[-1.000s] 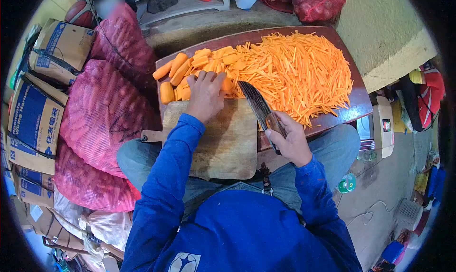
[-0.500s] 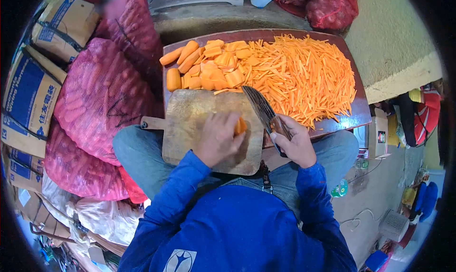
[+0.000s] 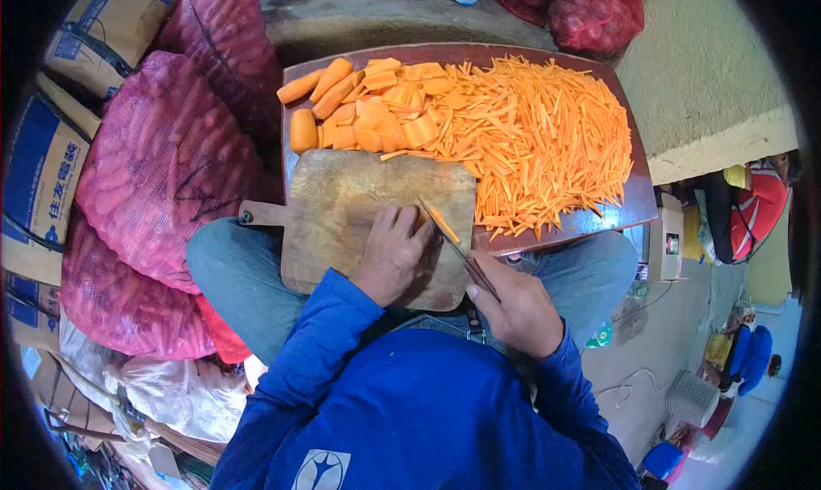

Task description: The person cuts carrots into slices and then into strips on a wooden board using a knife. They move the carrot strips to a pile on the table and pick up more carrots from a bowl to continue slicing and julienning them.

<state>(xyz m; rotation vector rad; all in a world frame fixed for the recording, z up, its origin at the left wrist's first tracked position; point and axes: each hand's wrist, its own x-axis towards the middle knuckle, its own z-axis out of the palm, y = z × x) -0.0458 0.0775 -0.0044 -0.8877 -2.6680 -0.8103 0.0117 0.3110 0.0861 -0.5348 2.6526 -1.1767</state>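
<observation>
My right hand (image 3: 518, 305) grips the handle of a knife (image 3: 444, 231), its blade edge-down over the wooden cutting board (image 3: 329, 208). Along the blade's right side lies a thin orange carrot strip (image 3: 446, 225). Left of the blade, my left hand (image 3: 393, 255) has its fingers curled and pressed down on the carrot piece, which the fingers and blade mostly hide. Behind the board are thick carrot slices (image 3: 376, 126) and several peeled carrots (image 3: 301, 86). A big heap of carrot sticks (image 3: 556, 139) spreads to the right.
The board rests across my lap, against a low dark red table (image 3: 643, 201). Red mesh sacks (image 3: 167, 165) and cardboard boxes (image 3: 53, 156) crowd the left side. A concrete ledge (image 3: 714, 79) runs at the right. Another red mesh bag (image 3: 594, 15) lies at the back.
My right hand has brought the knife down and left, from raised beside the board to against the left fingers. The orange piece seen in the left hand is now mostly hidden.
</observation>
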